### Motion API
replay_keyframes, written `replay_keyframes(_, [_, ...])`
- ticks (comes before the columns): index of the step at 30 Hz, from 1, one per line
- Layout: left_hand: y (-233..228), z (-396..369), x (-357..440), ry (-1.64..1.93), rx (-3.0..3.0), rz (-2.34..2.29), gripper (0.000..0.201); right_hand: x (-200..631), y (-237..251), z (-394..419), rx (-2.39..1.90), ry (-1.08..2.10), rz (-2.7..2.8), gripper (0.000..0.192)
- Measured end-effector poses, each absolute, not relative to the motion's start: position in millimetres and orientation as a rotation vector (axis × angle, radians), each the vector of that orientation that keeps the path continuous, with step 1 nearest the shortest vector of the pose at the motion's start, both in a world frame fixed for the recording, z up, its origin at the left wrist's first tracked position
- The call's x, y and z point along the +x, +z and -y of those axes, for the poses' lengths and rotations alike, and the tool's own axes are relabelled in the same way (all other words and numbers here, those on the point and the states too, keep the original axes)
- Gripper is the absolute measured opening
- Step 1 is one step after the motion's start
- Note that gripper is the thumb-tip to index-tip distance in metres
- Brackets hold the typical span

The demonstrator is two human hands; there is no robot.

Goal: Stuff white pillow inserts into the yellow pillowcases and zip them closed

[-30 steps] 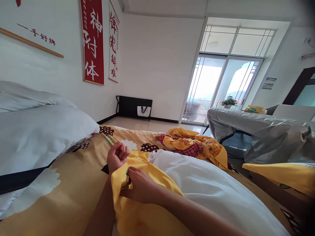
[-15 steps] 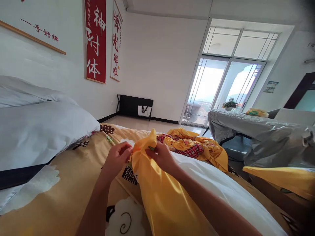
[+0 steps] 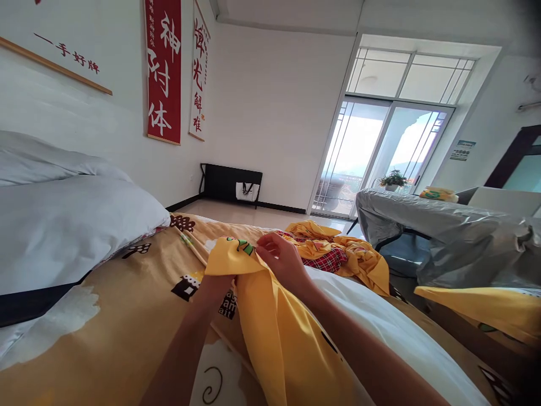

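Note:
A yellow cover cloth (image 3: 279, 332) drapes over my arms above a bed with a tan cartoon-print sheet (image 3: 105, 332). My right hand (image 3: 284, 262) pinches the cloth's upper edge beside a small green print. My left hand (image 3: 217, 282) is mostly hidden under the cloth's raised corner, and it holds that corner up from beneath. A white quilt (image 3: 380, 327) lies under my right forearm.
White pillows (image 3: 71, 225) are stacked at the left against the wall. A crumpled yellow and red plaid cloth (image 3: 333, 254) lies at the bed's far end. A grey covered piece of furniture (image 3: 448, 237) stands at the right, with glass balcony doors (image 3: 376, 152) behind.
Both hands have lifted the yellow cloth off the bed and moved away from me. The cloth's corner has spread over my left hand, which showed before.

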State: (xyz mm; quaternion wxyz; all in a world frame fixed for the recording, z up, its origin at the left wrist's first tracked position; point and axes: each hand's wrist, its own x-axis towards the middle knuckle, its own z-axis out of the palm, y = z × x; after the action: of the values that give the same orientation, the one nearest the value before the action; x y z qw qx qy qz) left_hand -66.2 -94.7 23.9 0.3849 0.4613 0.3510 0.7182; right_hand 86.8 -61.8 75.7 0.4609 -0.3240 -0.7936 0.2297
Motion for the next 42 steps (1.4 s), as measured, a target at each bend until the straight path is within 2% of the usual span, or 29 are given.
replay_keyframes(2, [27,96,-63,1.764,1.059,-0.815,0.049,92,68,59,-0.828,0.618,2.082,0.014])
replay_keyframes(5, [33,101,-58,1.669,1.034,-0.795,0.038,95,59,60,-0.722,0.688,2.236,0.011])
replay_keyframes(7, [37,104,-57,1.662,1.019,-0.785,0.032,94,55,63,-0.714,0.615,2.249,0.008])
replay_keyframes(10, [42,107,-56,1.68,0.926,-0.72,0.036,94,55,63,-0.754,0.476,2.23,0.005])
replay_keyframes(16, [44,108,-58,1.608,0.828,-0.649,0.037,109,62,58,-0.689,0.118,2.291,0.015])
replay_keyframes(20, [48,112,-66,1.569,0.802,-0.614,0.038,125,59,48,-0.8,0.014,2.331,0.015])
replay_keyframes(25, [53,120,-66,1.579,0.816,-0.551,0.037,134,46,42,-0.848,0.147,2.46,0.015])
replay_keyframes(29, [54,123,-57,1.566,0.847,-0.5,0.036,127,52,52,-0.846,0.213,2.25,0.012])
replay_keyframes(37, [45,121,-45,1.581,1.135,-0.564,0.031,105,78,77,-0.67,0.893,2.02,0.034])
replay_keyframes(42, [44,121,-42,1.659,1.443,-0.788,0.031,108,80,83,-0.639,1.166,1.926,0.036])
